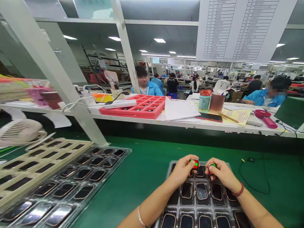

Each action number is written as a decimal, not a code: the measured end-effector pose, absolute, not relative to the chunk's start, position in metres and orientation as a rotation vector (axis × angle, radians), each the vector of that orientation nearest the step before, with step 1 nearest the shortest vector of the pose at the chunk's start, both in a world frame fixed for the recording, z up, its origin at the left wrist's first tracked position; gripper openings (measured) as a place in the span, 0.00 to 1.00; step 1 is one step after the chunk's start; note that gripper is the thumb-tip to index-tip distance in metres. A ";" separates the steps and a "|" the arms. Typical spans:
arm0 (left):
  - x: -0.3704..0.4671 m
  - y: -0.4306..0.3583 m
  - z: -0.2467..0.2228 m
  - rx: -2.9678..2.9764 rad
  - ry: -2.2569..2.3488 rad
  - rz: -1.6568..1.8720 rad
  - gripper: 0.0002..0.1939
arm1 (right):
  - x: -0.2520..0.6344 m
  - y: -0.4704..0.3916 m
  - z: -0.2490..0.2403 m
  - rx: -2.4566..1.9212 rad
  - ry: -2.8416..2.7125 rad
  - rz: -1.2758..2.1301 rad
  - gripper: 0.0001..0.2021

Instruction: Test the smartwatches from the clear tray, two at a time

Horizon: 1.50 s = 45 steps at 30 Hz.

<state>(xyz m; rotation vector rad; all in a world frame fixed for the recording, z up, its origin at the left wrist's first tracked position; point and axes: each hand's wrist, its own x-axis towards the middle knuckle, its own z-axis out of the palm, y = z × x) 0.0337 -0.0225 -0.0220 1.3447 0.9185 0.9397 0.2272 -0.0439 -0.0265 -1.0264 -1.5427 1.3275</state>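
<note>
Green bench: the bench (123, 196) spans the lower half of the frame, with trays at left and lower right.
Left clear tray: at lower left, this tray (108, 174) carries dark-faced watches 3 across; none of them shows a lit screen.
Beige tray: at the left edge, beside the clear tray, this tray (58, 167) also carries dark-faced units.
Near clear tray: at lower right, beneath the hands, this tray (196, 207) has gold-rimmed dark watches (216, 191) in its cells; the wrists and forearms hide part of it.
Hands: right of centre, near each other but apart; the left hand (184, 167) pinches 1 watch between thumb and fingers, and the right hand (220, 169) grips another.
Held watches: both are above the top row of the near clear tray; the left watch (195, 164) and the right watch (212, 167) are out of the cells.
Screens: red and green on both held watches, so these 2 seem to be mid-handling.
Done and left: the tray faces in view look dark, and nothing marks which watches are finished, so I cannot tell how many remain.
</note>
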 end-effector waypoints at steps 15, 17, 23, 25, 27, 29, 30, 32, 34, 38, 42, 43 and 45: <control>0.034 -0.026 -0.014 1.321 0.891 0.996 0.10 | 0.227 -0.045 -0.025 -1.054 -1.540 1.351 0.11; 0.034 -0.026 -0.014 1.319 0.898 0.995 0.10 | 0.228 -0.044 -0.027 -1.046 -1.532 1.360 0.11; 0.033 -0.024 -0.017 1.304 0.903 0.985 0.12 | 0.230 -0.042 -0.031 -1.016 -1.471 1.396 0.14; 0.032 -0.022 -0.019 1.296 0.893 0.979 0.13 | 0.230 -0.042 -0.031 -1.007 -1.462 1.402 0.13; 0.032 -0.022 -0.020 1.294 0.881 0.974 0.13 | 0.229 -0.043 -0.030 -0.997 -1.461 1.395 0.12; 0.032 -0.022 -0.020 1.300 0.868 0.961 0.14 | 0.229 -0.044 -0.029 -0.992 -1.466 1.376 0.13; 0.032 -0.023 -0.020 1.302 0.863 0.956 0.15 | 0.228 -0.044 -0.028 -0.992 -1.469 1.365 0.14; 0.032 -0.024 -0.019 1.306 0.860 0.953 0.16 | 0.227 -0.045 -0.028 -0.990 -1.476 1.349 0.15; 0.032 -0.025 -0.019 1.307 0.851 0.960 0.18 | 0.227 -0.044 -0.029 -0.985 -1.481 1.341 0.16; 0.033 -0.026 -0.020 1.345 0.839 0.966 0.19 | 0.226 -0.043 -0.032 -1.006 -1.502 1.338 0.17; 0.034 -0.025 -0.023 1.392 0.840 0.961 0.17 | 0.226 -0.043 -0.033 -1.022 -1.530 1.316 0.16; 0.034 -0.025 -0.023 1.399 0.840 0.961 0.17 | 0.226 -0.043 -0.032 -1.021 -1.536 1.313 0.16; 0.034 -0.026 -0.022 1.407 0.841 0.956 0.16 | 0.227 -0.044 -0.031 -1.021 -1.544 1.310 0.14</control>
